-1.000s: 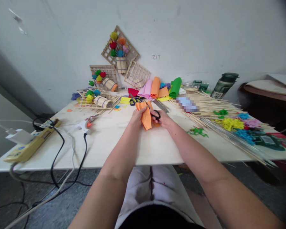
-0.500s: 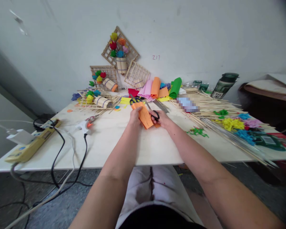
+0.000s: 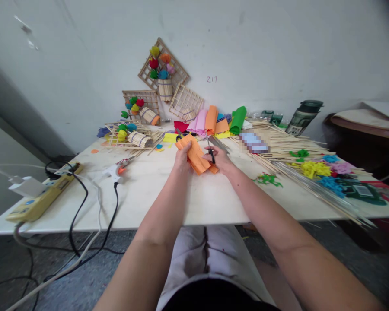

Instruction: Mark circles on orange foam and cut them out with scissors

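Observation:
Folded orange paper (image 3: 198,160) is gripped by my left hand (image 3: 183,156), its thumb on top. My right hand (image 3: 221,159) is closed round black-handled scissors (image 3: 211,152), whose blades point up and away, toward the rolled paper; its fingers also touch the orange paper's right edge. A second pair of scissors (image 3: 180,136) lies just behind the orange paper, partly covered by it. Rolls of pink (image 3: 199,122), orange (image 3: 211,119) and green paper (image 3: 238,120) lie at the back of the table.
At the left are a power strip (image 3: 42,196), cables and a glue gun (image 3: 116,171). Stick lattices with paper flowers (image 3: 164,69) stand against the wall. Wooden sticks (image 3: 288,142), a phone (image 3: 254,142), coloured paper bits (image 3: 314,169) and a bottle (image 3: 304,117) are at the right.
The scissors in my right hand have swung from pointing up-left to pointing nearly straight away. The orange paper has shifted slightly and looks more spread.

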`<state>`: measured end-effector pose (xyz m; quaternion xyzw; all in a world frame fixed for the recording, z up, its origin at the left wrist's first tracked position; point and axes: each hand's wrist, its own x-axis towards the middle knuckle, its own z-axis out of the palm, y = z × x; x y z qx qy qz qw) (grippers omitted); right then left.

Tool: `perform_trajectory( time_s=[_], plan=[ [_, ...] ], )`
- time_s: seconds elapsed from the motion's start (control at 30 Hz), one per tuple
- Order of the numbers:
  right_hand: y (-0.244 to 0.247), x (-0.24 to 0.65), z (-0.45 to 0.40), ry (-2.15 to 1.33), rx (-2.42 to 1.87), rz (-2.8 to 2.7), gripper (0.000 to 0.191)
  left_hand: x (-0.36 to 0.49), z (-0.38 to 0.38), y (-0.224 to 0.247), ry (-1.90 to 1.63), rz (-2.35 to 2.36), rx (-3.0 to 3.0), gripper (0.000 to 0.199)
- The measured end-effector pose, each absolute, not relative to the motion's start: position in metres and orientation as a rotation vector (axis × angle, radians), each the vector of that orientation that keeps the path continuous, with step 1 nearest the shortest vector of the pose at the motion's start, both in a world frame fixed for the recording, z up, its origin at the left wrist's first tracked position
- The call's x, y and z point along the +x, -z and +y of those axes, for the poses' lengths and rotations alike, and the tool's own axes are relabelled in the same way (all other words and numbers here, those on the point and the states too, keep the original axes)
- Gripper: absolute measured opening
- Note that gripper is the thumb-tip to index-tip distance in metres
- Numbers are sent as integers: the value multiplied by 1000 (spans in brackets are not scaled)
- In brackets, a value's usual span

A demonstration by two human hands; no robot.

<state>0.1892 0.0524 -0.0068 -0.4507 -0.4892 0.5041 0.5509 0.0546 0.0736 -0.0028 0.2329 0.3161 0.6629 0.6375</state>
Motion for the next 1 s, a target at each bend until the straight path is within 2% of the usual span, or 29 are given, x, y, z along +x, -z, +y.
perform_trajectory(
  time_s=[0.3,0.5,0.73,0.83,1.0],
  plan=[
    [-6,200,49,-1079,-1030,-1081,36,46,76,-7,-1554,731,445,18],
    [3,197,51,-1198,-1055,-1233,38,50,77,-2,-1579,708,514,26],
    [8,198,57,-1079,-1087,-1208,37,57,73,2,-1359,638,636,20],
    [5,200,57,-979,-1108,-1156,37,59,69,2,-1241,683,680,27],
    [1,201,53,-899,-1091,-1132,36,63,67,3,-1268,766,679,28]
  ],
)
